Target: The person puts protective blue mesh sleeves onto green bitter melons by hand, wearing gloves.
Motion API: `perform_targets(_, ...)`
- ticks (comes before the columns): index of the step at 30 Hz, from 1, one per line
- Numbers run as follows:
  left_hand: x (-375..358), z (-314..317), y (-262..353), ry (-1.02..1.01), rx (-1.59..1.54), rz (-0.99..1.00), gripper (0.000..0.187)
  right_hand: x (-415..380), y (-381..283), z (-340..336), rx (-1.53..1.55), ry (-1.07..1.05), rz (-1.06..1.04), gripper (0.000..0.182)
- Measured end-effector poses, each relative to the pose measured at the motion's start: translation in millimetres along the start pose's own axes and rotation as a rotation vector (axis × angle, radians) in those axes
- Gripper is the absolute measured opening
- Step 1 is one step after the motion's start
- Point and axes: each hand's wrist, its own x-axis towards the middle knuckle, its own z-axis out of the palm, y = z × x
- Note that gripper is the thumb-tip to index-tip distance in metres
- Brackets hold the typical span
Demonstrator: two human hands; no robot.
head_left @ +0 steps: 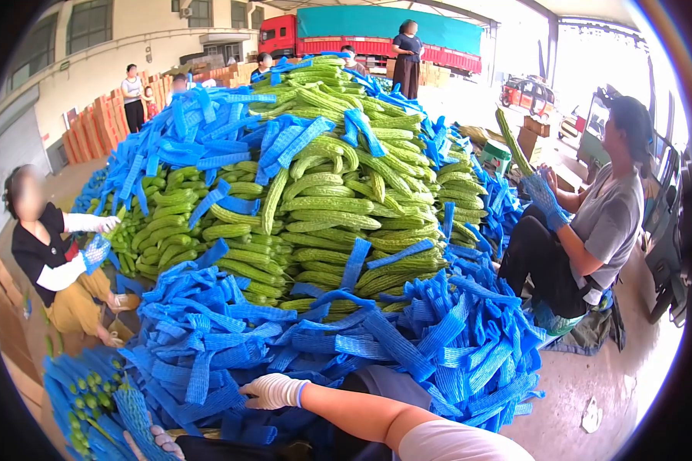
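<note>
My right hand (275,392), in a white knit glove, stretches left over a heap of blue foam-net sleeves (207,346). Its fingers are extended, with the fingertips right at the sleeves. Low at the left, my left hand (164,443), also gloved and partly cut off by the frame's bottom, is closed around a blue net sleeve (137,419). Beside it lie several sleeved bitter melons (92,392) with their green ends showing. A tall pile of bare bitter melons (331,207) rises in front of me, with more sleeves strewn over it.
At right, a seated person (603,200) in a blue net glove holds up a bitter melon (513,142). Another person (50,253) sits at left with gloved hands. Behind are standing people, stacked cartons (96,131) and a red truck (377,38).
</note>
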Motion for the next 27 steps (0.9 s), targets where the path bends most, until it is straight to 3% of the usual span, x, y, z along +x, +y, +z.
perform_targets(8, -0.9, -7.4, 7.5, -0.032, 0.034, -0.021, 0.067, -1.0, -2.4, -0.9, -0.041, -0.027, 0.029, 0.046)
perform_targets(19, 2.2, 10.0, -8.2, 0.017, 0.050, 0.038, 0.053, -1.8, -2.7, 0.6, -0.072, -0.047, 0.046, 0.047)
perform_targets(27, 1.9, 10.8, -7.2, 0.020, 0.097, 0.066, 0.056, -1.6, -1.0, 3.4, -0.087, -0.037, 0.039, 0.045)
